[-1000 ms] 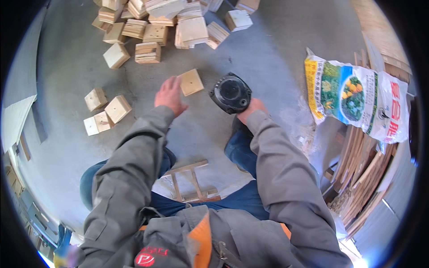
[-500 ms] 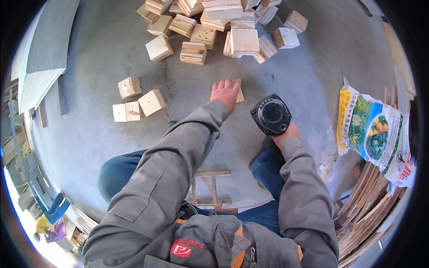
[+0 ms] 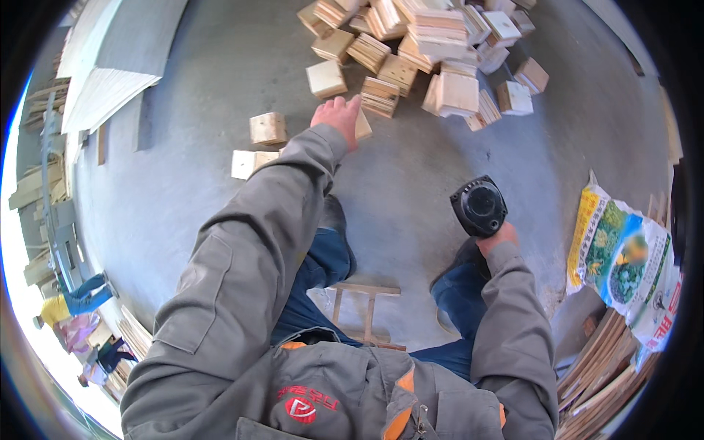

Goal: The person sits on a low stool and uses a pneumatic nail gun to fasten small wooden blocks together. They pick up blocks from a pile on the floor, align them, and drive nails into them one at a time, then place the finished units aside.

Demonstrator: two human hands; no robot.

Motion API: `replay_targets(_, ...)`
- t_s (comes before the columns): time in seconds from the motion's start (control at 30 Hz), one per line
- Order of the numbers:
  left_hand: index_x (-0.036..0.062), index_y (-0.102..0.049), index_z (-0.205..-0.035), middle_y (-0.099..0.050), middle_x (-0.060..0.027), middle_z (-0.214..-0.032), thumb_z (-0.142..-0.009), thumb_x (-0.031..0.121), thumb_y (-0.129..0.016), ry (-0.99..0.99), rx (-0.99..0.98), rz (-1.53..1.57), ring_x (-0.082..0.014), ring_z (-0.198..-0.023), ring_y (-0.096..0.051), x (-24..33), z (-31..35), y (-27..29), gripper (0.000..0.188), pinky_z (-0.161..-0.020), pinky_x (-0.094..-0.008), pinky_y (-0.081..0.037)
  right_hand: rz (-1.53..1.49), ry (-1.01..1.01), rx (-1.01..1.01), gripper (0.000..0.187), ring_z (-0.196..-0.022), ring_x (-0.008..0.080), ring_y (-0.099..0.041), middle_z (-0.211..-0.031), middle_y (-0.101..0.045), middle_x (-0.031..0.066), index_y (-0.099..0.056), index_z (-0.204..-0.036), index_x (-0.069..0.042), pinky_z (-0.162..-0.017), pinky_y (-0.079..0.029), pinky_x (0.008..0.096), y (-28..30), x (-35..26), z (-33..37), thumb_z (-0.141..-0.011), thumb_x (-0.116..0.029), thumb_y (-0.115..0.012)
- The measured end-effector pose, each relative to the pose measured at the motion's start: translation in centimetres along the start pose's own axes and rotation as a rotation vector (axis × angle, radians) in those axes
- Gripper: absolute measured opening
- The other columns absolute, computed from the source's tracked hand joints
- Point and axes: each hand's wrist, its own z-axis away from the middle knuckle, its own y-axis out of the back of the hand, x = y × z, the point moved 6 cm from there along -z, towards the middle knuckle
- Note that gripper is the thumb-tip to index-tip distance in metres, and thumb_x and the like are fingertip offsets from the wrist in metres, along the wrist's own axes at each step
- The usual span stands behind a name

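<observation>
My left hand (image 3: 337, 119) reaches forward over the concrete floor, its fingers closed on a wooden block (image 3: 363, 126); only one pale side shows beyond the hand. Just ahead of it are a pale block (image 3: 325, 78) and a layered block (image 3: 380, 97) at the near edge of a heap. My right hand (image 3: 500, 238) grips what looks like a nail gun (image 3: 479, 206), seen from its black bolted cap end; its lower part is hidden. The nail gun is above the floor by my right shoe. Left of my left hand sit a knotted block (image 3: 268, 128) and a paler block (image 3: 243, 163).
The heap of wooden blocks (image 3: 438, 35) spreads at the far side. A printed sack (image 3: 623, 253) lies at right above stacked wood strips (image 3: 598, 367). Stacked sheets (image 3: 121, 66) stand far left. A wooden stool (image 3: 367, 290) is beneath me. People (image 3: 81, 297) are at lower left.
My left hand has moved forward and left with the block, toward the smaller group of blocks. My left leg has swung inward. The view has shifted; my right hand still holds the nail gun.
</observation>
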Motion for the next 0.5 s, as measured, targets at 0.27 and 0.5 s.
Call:
replay_targets(0.27,0.0131,-0.038,-0.155,-0.054,-0.0199,-0.138,-0.07,0.023,-0.085,0.328,0.119,0.01,-0.0385,-0.13,-0.054,-14.3,5.5,10.7,0.098,-0.112,-0.0436,-0.045,-0.088,0.087,0.099,0.033,-0.109,0.0397,-0.069,-0.108,-0.075,0.0189,-0.077,-0.107,-0.011,-0.091,-0.057,0.0436,-0.2,0.8,-0.4,-0.075,-0.016,-0.077)
replay_targets(0.5,0.0078,-0.033,-0.155,-0.055,-0.0223,-0.136,-0.058,0.036,-0.094,0.643,0.124,0.128,-0.0409,-0.131,-0.053,-27.4,17.8,3.8,0.119,-0.111,-0.0449,-0.046,0.065,0.067,0.066,0.034,-0.109,0.0401,-0.068,-0.109,-0.075,0.0181,-0.077,-0.108,-0.012,-0.092,-0.056,0.0448,0.2,-0.4,0.2,-0.075,-0.019,-0.077)
